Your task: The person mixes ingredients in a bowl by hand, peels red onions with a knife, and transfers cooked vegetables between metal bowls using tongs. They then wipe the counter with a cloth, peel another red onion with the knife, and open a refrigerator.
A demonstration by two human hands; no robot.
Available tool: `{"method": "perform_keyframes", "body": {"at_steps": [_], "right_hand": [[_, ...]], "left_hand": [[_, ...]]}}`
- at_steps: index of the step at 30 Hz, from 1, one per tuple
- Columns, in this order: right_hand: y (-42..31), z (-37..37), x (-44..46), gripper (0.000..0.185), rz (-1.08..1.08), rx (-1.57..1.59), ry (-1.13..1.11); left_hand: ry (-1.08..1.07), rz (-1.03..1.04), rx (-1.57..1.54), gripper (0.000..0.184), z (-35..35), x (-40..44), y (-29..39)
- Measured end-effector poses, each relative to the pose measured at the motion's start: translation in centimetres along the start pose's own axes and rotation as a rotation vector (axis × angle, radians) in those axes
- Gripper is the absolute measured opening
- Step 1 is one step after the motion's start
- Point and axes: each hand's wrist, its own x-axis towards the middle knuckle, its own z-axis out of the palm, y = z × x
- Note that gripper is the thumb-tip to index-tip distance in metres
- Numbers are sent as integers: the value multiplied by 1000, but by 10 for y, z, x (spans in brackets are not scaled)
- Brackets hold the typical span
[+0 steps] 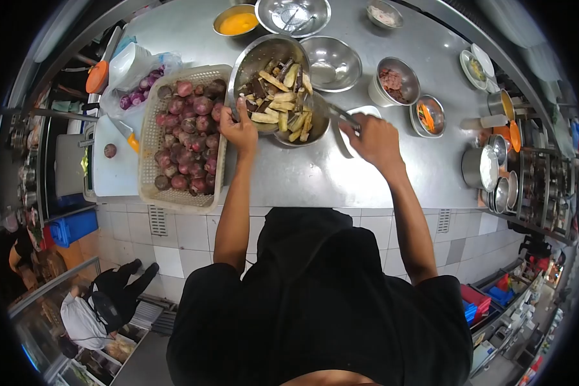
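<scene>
My left hand (240,128) is closed on the rim of a large metal bowl (256,54), tilted to the right. Fried-looking eggplant pieces (283,96) lie in it and spill over its lower right edge, above a second metal bowl (320,132). My right hand (374,143) grips the handle of a metal utensil (344,116), whose far end reaches toward the pieces; its tip is hard to make out. Beneath my right hand, a white dish (345,145) is partly covered.
A basket of red onions (149,154) stands left, beside a white board (103,174) with an orange-handled knife (132,141). An empty metal bowl (331,63), a bowl of meat (392,83) and a bowl of carrots (427,117) are nearby. Another person (90,315) is at lower left.
</scene>
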Motion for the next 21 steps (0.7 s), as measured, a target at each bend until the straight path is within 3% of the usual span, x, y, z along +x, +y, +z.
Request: {"method": "perform_keyframes", "body": {"at_steps": [6, 13, 21], "right_hand": [[7, 34, 37, 41, 9, -2, 159], [5, 30, 1, 32, -10, 11, 66], [12, 11, -11, 35, -87, -38, -8]], "left_hand": [[-27, 69, 7, 42, 1, 5, -3], [-53, 63, 104, 41, -8, 12, -11], [-30, 112, 156, 42, -9, 20, -24]]}}
